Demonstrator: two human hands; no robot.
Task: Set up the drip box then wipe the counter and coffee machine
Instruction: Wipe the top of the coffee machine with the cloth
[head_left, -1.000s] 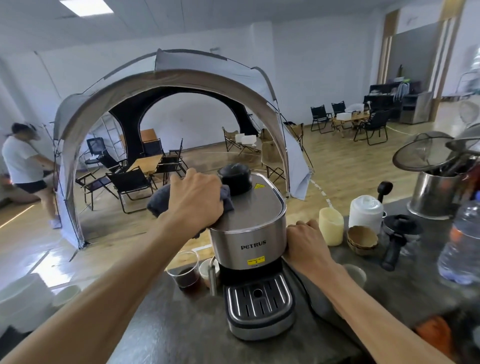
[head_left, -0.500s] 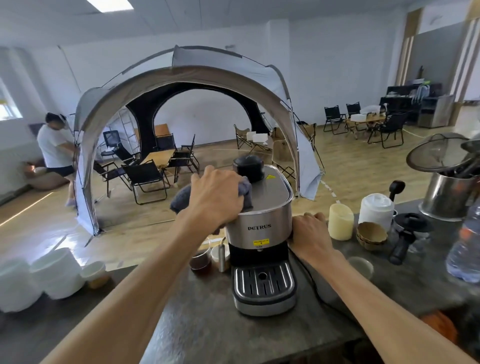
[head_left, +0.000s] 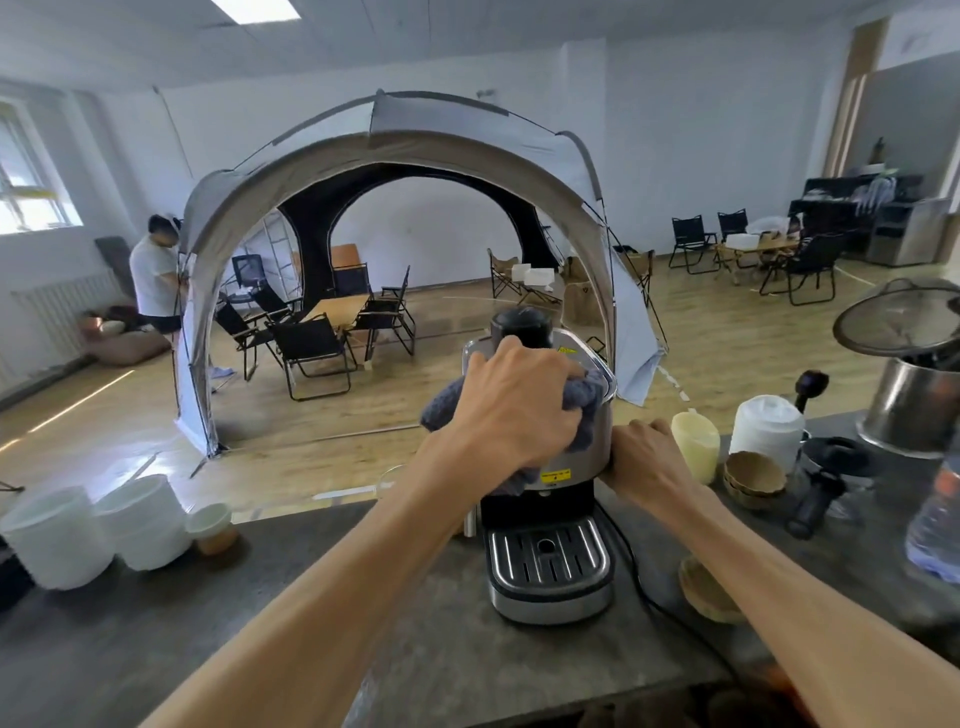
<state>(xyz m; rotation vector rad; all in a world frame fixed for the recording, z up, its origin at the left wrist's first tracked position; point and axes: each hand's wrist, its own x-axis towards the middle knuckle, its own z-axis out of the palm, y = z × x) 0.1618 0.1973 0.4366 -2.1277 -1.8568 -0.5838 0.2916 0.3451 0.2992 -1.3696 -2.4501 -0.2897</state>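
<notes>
A steel coffee machine (head_left: 548, 566) with a black top knob stands on the dark stone counter (head_left: 415, 639). Its slotted drip tray (head_left: 548, 556) sits at the base. My left hand (head_left: 511, 402) presses a grey-blue cloth (head_left: 584, 397) against the machine's upper front, covering the brand name. My right hand (head_left: 644, 457) holds the machine's right side. The cloth hangs over the front edge of the lid.
White bowls (head_left: 93, 530) and a small cup (head_left: 210, 527) stand at the left. On the right are a cream cup (head_left: 696, 444), a white container (head_left: 766, 431), paper filters (head_left: 753, 475), a black portafilter (head_left: 815, 499), a steel pot (head_left: 919, 410) and a water bottle (head_left: 935, 525). A black cable (head_left: 639, 582) trails from the machine.
My left hand with the cloth has slid from the machine's top left to its upper front. My view has pulled back and turned left. My right hand stays on the side.
</notes>
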